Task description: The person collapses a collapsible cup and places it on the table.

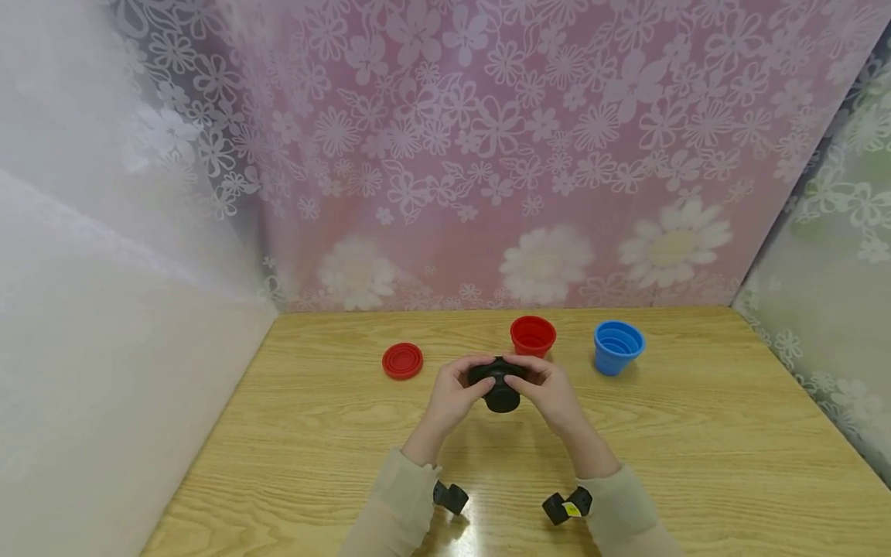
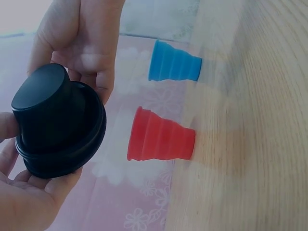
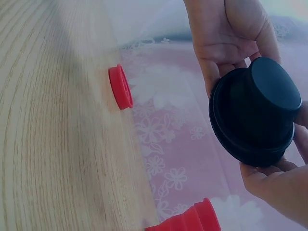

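A black collapsible cup, partly folded, is held above the table between both hands. My left hand grips its left side, thumb on the near face and fingers around the wider rim. On the opposite side my right hand holds it the same way. In the left wrist view the black cup shows its narrow flat base and a wider folded ring; its inside is hidden. Just behind the hands stands a red collapsible cup, extended and upright, its lower part hidden in the head view.
An extended blue collapsible cup stands upright on the wooden table, right of the red one. To the left lies a flattened red collapsible cup. A pink flowered curtain hangs behind the table's far edge.
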`<state>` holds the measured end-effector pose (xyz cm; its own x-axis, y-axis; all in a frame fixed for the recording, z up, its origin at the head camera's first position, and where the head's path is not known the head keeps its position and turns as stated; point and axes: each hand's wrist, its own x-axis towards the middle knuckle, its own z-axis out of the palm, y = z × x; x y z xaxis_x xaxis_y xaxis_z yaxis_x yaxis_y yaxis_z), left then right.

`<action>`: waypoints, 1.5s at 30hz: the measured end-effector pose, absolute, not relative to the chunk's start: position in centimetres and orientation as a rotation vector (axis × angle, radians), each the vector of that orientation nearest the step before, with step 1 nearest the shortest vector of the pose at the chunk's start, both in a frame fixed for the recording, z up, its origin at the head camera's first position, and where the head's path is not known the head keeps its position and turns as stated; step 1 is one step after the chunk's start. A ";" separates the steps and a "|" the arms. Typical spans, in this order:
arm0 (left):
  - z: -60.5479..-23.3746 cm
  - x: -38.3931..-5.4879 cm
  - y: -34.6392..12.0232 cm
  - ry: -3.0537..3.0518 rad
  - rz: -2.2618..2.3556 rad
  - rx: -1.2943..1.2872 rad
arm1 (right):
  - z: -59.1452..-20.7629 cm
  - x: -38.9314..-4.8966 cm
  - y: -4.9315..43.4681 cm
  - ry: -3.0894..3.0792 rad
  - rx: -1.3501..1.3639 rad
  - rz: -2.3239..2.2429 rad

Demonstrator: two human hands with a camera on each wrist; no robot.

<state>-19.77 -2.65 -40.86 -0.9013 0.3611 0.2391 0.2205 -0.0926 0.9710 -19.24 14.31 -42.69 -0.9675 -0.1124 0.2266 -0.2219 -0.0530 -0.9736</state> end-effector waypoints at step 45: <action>-41.3 -19.8 -2.0 2.302 2.217 0.585 | -43.6 -19.5 13.9 -2.076 0.333 1.963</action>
